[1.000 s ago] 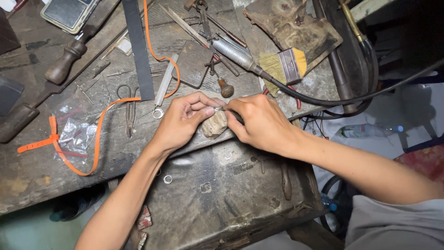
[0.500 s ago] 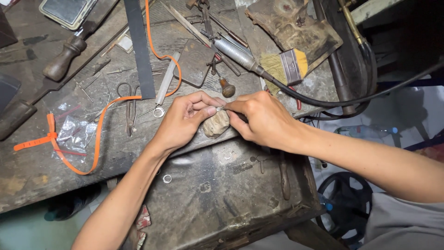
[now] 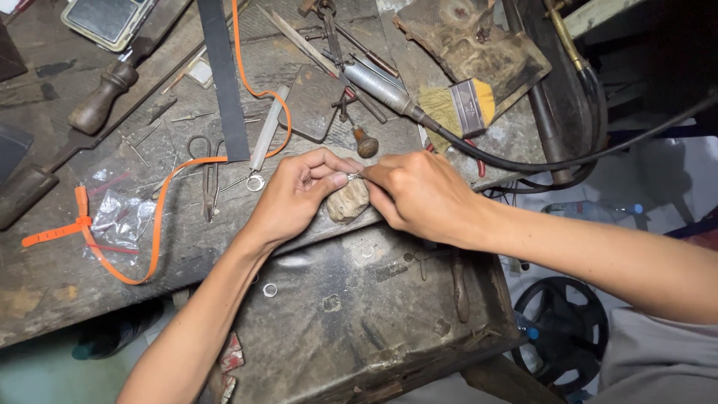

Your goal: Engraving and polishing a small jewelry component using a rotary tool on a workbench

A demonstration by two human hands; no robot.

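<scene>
Both hands meet over a small tan block that juts from the edge of the worn wooden bench. Compared with the views from a second and half a second earlier, the hands and the block sit in nearly the same place; only the camera has drifted slightly, which suggests steady, fine work rather than a change of step. The left hand curls from the left, thumb and fingertips closed on a small silvery piece, probably a ring or wire, though it is too small to tell. The right hand comes from the right with its fingers bunched tight at the same spot; whether it pinches the piece itself or a thin tool cannot be told. Both wrists lie low, forearms angled in. Near by lie an orange strap, a paintbrush, a wooden-handled tool, and a loose ring on the dark metal box below.
</scene>
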